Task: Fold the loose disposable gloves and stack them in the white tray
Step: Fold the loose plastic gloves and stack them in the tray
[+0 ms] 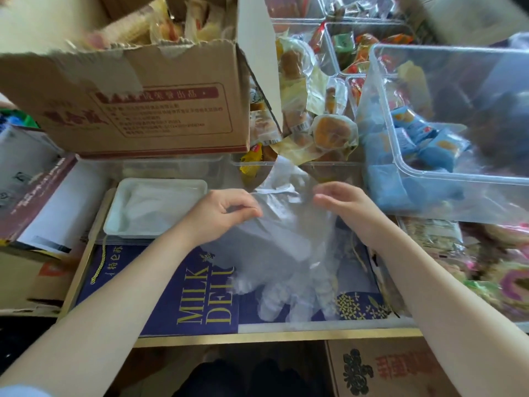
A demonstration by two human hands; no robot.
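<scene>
Fingers first: left hand [226, 210] has thumb and fingertips drawn together, pinching the cuff edge of a clear disposable glove [283, 253]. Right hand [343, 203] is curled loosely at the opposite cuff corner; its fingertips meet the film, but whether they actually pinch it I cannot tell through the transparent plastic

Surroundings, big to small:
- Cardboard box [137, 90], torn open, far left, its near side overhanging the work area
- Clear plastic bin [446, 116] at right, blue snack packets inside
- Heap of wrapped pastries [329, 130] between box and bin
- Dark blue printed board [183, 293] serves as the work surface
- White tray [114, 222] sits at the board's far left corner, just beside the left hand
- The glove lies spread flat on the board, cuff away from the person, finger sleeves pointing back toward them. A second sheet of film shows beyond the cuff; possibly another loose glove, not certain

Progress, as judged:
- Tray holds a low pile of whitish translucent film, likely folded gloves stacked there. Count unreadable
- Glove in hand is unfolded, no crease visible. Step appears to be the start of the fold, with the cuff taken up at both corners
- Left to do: fold this one, carry it left into the tray, then any loose gloves that remain
</scene>
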